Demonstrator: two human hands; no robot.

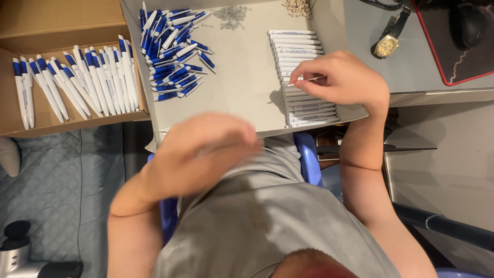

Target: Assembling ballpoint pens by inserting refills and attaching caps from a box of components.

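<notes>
Pen barrels (303,77), white and stacked in a row on the cardboard tray (242,92), are touched by the right hand (342,80), pinched on a thin refill (306,80), while the blurred left hand's (206,149) grip cannot be told; insertion is judged next.

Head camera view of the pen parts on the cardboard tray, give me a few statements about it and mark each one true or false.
1. The right hand rests on the row of white pen barrels and pinches a thin white refill. True.
2. The loose pile of blue-and-white pen pieces lies to the right of that row. False: in this view it lies to the left of it.
3. The left hand is sharp and lies flat on the tray. False: it is blurred, in front of the grey shirt.
4. A gold wristwatch lies on the grey desk. True.
5. The finished blue-and-white pens lie in a brown cardboard box. True.
</notes>
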